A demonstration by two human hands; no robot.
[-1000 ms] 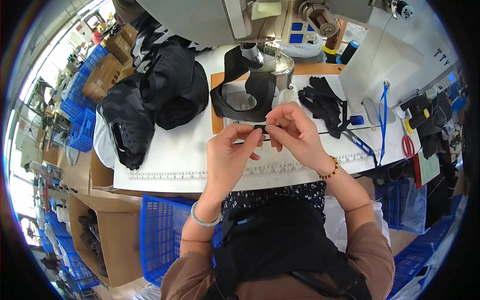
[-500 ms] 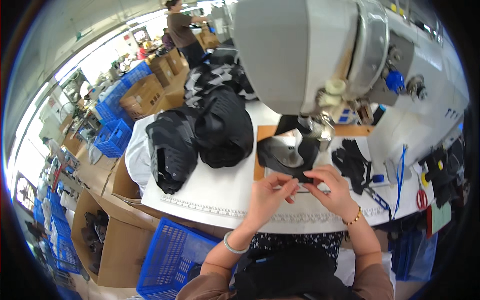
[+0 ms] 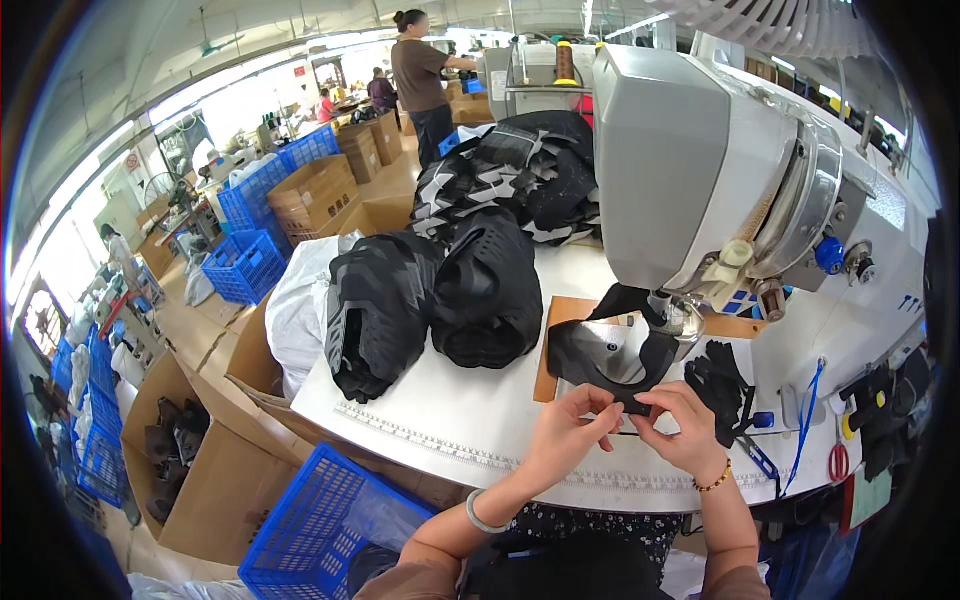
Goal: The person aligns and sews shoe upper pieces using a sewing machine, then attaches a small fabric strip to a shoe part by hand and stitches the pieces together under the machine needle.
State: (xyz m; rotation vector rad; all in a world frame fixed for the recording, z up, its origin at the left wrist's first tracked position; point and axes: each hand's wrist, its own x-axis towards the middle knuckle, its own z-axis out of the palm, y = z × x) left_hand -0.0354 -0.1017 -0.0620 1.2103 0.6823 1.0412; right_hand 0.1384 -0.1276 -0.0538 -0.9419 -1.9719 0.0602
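- The left hand [image 3: 572,430] and the right hand [image 3: 688,428] are near each other, and the fingertips of both pinch one small black piece [image 3: 630,403].
- This piece is over the table [image 3: 430,393], at 6 o'clock from the black band [image 3: 572,358].
- At 9 o'clock from the hands, an open cardboard box [image 3: 228,500] contains dark pieces [image 3: 178,440].
- At 8 o'clock, a blue basket [image 3: 288,535] contains clear plastic [image 3: 385,517] and dark cloth [image 3: 372,570].

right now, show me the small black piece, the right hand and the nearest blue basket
Small black piece [image 3: 631,403], head view: its exposed middle.
Right hand [image 3: 688,428], head view: back of the hand.
Nearest blue basket [image 3: 290,518], head view: its lattice side wall.
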